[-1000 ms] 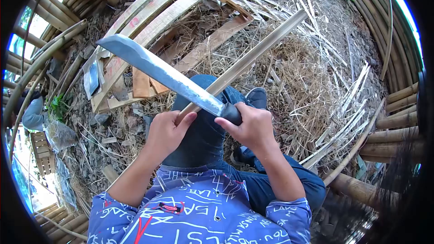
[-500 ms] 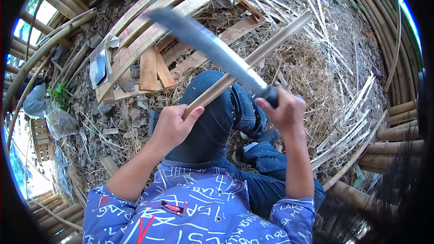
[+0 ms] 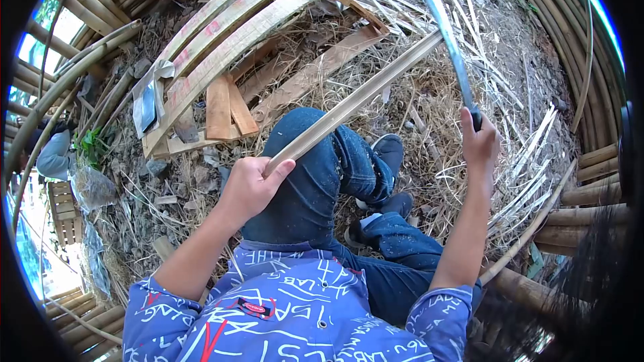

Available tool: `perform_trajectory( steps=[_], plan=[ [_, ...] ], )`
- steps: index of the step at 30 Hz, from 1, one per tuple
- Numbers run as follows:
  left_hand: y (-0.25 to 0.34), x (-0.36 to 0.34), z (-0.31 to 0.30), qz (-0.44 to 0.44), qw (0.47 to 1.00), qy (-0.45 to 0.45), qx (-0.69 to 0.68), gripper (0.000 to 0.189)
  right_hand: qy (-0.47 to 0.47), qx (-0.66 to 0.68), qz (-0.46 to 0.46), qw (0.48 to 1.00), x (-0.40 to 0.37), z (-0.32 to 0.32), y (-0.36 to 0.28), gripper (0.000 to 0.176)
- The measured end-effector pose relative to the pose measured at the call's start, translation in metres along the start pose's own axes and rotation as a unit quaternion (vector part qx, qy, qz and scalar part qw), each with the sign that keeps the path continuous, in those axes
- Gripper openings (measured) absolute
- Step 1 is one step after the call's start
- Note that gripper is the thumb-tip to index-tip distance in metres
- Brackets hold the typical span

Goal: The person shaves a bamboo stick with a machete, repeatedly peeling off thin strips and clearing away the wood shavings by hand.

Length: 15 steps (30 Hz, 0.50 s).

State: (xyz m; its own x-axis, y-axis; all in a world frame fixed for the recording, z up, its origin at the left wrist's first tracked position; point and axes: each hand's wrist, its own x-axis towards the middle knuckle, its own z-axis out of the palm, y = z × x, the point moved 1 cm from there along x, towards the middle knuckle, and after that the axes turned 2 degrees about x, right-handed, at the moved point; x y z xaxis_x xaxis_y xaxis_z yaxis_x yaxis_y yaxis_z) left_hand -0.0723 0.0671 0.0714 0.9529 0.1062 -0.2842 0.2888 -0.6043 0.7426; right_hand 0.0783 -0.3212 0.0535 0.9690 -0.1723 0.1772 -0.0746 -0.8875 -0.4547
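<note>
My left hand (image 3: 248, 189) is closed round the near end of a long split bamboo strip (image 3: 365, 96), thumb on top. The strip slants up and right over my bent knee (image 3: 295, 181). A machete (image 3: 443, 23) with a dark handle is gripped in my right hand (image 3: 480, 142), out to the right. Its long blade points up and away, and overlaps the far end of the strip in this view. Pale shavings speckle my jeans.
A slatted wooden pallet (image 3: 231, 53) lies ahead on the left, with short boards (image 3: 219, 108) and a phone-like dark flat object (image 3: 147, 107) on it. Straw and bamboo slivers (image 3: 537, 141) cover the ground. Bamboo pole walls (image 3: 557, 47) stand around; another person (image 3: 54, 153) is at far left.
My right hand has moved right and slightly up with the machete. The blade has swung from pointing up-left across the strip to near its far end. The strip has dipped slightly.
</note>
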Motion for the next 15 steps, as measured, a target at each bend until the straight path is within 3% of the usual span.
perform_trajectory(
  steps=[3, 6, 10, 14, 15],
  plan=[
    [-0.005, 0.0, 0.002, -0.001, 1.0, 0.001, -0.009, 0.055, -0.025, 0.138, 0.153, 0.978, 0.024, 0.007, 0.047, 0.069],
    [-0.003, 0.005, 0.003, 0.008, 0.999, 0.031, -0.022, 0.055, 0.058, 0.131, 0.161, 0.976, 0.012, 0.007, 0.094, 0.064],
    [0.0, 0.006, 0.001, -0.02, 1.0, 0.002, -0.008, 0.055, 0.027, 0.163, 0.142, 0.976, -0.034, 0.002, 0.067, 0.064],
    [0.008, 0.008, 0.0, -0.027, 0.999, -0.014, 0.011, 0.056, -0.013, 0.304, -0.014, 0.952, -0.061, 0.008, -0.025, 0.047],
    [0.008, 0.007, 0.001, -0.034, 0.999, -0.013, -0.001, 0.057, -0.066, 0.293, -0.029, 0.953, -0.069, 0.01, -0.046, 0.045]
  ],
)
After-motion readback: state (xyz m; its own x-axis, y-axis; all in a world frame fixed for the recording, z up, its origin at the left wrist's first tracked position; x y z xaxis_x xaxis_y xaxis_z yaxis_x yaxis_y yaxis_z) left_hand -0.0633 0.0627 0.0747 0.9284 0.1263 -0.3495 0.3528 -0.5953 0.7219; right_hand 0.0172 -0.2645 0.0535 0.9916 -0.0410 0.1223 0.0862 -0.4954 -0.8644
